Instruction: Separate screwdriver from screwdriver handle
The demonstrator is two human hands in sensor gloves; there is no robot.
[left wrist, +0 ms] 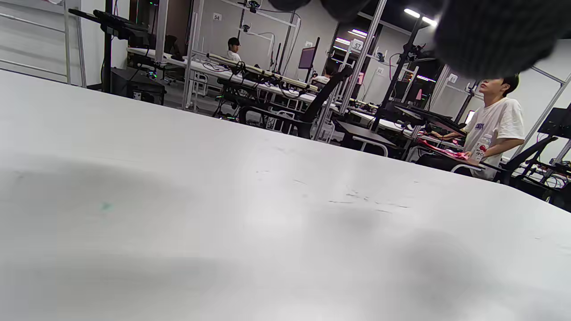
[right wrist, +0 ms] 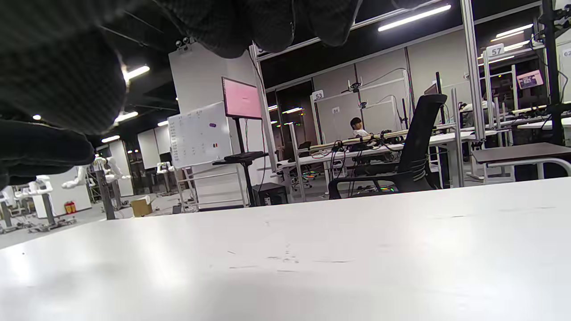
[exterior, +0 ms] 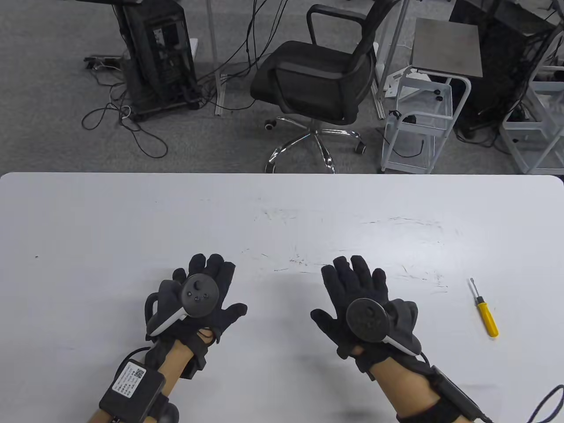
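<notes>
A small screwdriver [exterior: 484, 308] with a yellow handle [exterior: 489, 318] and a short dark blade pointing away from me lies on the white table [exterior: 132, 220] at the right. My right hand [exterior: 357, 284] lies flat and open, palm down, to the left of the screwdriver and apart from it. My left hand [exterior: 207, 277] lies flat and open, palm down, further left. Both hands are empty. In the wrist views only dark glove fingers [left wrist: 495, 31] [right wrist: 250, 22] show at the top edge; the screwdriver is not in them.
The table's far edge runs across the middle of the table view. Beyond it stand a black office chair [exterior: 317, 83], a computer tower [exterior: 158, 53] with cables and white wire carts [exterior: 423, 114].
</notes>
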